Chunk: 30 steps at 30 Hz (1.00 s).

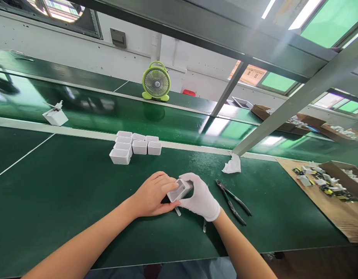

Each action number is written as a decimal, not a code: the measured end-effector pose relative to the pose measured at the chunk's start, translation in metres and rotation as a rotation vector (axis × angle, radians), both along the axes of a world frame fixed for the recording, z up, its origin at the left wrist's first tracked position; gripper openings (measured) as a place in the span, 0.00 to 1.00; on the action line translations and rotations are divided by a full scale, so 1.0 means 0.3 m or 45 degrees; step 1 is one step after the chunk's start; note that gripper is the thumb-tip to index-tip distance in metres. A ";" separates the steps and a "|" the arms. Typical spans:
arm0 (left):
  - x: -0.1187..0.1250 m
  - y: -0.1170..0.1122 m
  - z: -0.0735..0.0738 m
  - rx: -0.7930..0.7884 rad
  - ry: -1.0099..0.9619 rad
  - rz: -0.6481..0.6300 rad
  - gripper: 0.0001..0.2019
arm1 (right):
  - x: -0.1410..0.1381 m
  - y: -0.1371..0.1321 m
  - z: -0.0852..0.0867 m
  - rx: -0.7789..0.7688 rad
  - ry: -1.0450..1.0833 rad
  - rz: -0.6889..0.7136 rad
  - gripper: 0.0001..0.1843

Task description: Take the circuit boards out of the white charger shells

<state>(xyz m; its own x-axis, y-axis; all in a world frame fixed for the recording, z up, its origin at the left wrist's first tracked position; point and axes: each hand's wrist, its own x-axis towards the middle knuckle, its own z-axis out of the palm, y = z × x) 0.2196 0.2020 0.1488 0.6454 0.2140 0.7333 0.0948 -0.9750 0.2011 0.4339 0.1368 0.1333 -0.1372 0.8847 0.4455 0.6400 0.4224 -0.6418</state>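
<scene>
White cloth (206, 209) covers the right hand (198, 197); the left hand (155, 195) is bare, and both grips pinch a white box (183, 189) between them, above the near middle of the smooth green table (272, 221). Squared and open-mouthed, it looks like plastic, though the hands hide much. Similar tubs (120, 157) stand far left; dark-handled pliers (224, 189) lie right.

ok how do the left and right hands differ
The left hand is bare; the right hand wears a white glove. The left hand holds the white box from the left, the right hand from the right, nearer the pliers. Both grip the same box.
</scene>
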 end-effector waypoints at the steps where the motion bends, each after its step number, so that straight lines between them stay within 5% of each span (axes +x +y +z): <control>1: -0.002 0.002 0.002 -0.050 -0.009 -0.013 0.20 | -0.003 -0.002 0.006 -0.027 0.017 -0.006 0.32; 6: -0.015 0.004 0.018 -0.249 -0.109 -0.040 0.21 | -0.022 -0.004 0.019 0.017 0.087 0.019 0.16; 14: -0.016 0.006 -0.014 -0.279 -0.161 -0.026 0.23 | -0.032 0.025 -0.005 0.032 0.081 0.042 0.25; 19: -0.021 0.018 -0.020 -0.220 -0.068 0.218 0.21 | -0.043 0.044 -0.011 -0.048 0.108 -0.040 0.16; 25: -0.003 0.015 -0.036 -0.219 0.073 0.525 0.27 | -0.060 0.066 -0.021 -0.191 0.205 -0.329 0.21; 30: 0.022 0.002 -0.061 -0.356 0.132 0.597 0.28 | -0.059 0.087 -0.025 -0.276 0.237 -0.395 0.23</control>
